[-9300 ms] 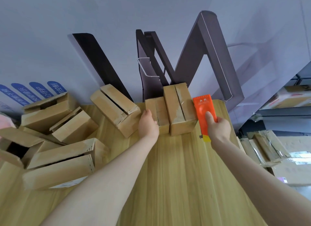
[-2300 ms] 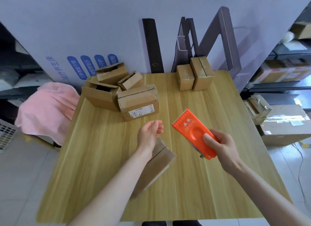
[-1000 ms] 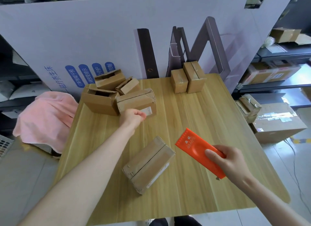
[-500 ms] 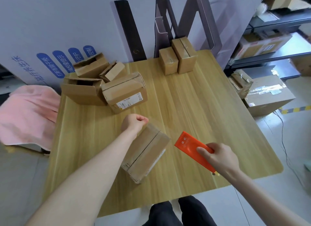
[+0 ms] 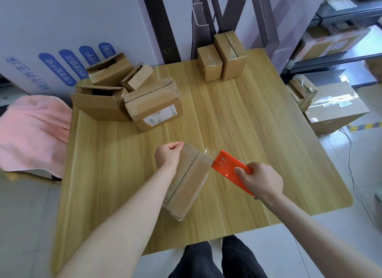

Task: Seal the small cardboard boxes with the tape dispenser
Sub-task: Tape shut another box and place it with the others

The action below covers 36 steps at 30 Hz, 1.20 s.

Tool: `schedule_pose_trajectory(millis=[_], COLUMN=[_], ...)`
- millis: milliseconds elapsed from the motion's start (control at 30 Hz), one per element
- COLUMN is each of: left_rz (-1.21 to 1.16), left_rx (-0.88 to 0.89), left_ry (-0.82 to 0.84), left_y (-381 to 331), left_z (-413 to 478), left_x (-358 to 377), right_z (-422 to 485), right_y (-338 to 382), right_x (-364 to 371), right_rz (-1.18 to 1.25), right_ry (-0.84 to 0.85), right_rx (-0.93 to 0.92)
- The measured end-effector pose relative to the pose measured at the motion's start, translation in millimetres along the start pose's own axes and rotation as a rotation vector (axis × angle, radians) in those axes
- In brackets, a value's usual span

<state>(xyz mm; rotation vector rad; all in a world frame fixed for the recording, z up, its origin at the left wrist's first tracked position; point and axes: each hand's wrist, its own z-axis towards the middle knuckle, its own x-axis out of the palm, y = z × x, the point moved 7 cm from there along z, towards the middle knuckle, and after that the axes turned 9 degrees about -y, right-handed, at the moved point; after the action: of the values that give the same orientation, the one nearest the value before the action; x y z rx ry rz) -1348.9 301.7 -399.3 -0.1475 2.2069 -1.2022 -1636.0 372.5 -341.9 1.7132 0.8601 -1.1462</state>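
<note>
The left hand (image 5: 167,156) is curled shut on the far end of the long brown cardboard box (image 5: 187,182), keeping it from sliding. The right hand (image 5: 260,180) grips the flat orange tape dispenser (image 5: 229,169), whose tip touches the box's far right corner, probably to start the tape there.

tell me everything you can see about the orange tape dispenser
The orange tape dispenser is a flat, elongated plastic-looking body with small pale markings near its front end. The right hand grips its rear, thumb on top. It points diagonally, its front end at the far corner of the small cardboard box, where a bit of clear tape shows.
</note>
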Motion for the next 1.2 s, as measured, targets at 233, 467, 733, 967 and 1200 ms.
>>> schedule_pose_trajectory(millis=[233, 467, 733, 967, 1200], left_rz=[-0.077, 0.195, 0.178, -0.078, -0.616], left_rx=[0.008, 0.163, 0.119, -0.085, -0.507], left_ry=[-0.183, -0.001, -0.001, -0.139, -0.298], left_y=[4, 10, 14, 14, 16], left_z=[-23, -37, -33, -43, -60], left_x=[-13, 0, 6, 13, 38], right_z=[29, 45, 58, 63, 50], right_y=[29, 65, 101, 58, 45], right_x=[-17, -25, -10, 7, -45], right_rz=[-0.16, -0.313, -0.399, -0.195, 0.55], right_ry=[-0.076, -0.061, -0.018, 0.018, -0.175], right_rx=[-0.168, -0.298, -0.344, -0.116, 0.082])
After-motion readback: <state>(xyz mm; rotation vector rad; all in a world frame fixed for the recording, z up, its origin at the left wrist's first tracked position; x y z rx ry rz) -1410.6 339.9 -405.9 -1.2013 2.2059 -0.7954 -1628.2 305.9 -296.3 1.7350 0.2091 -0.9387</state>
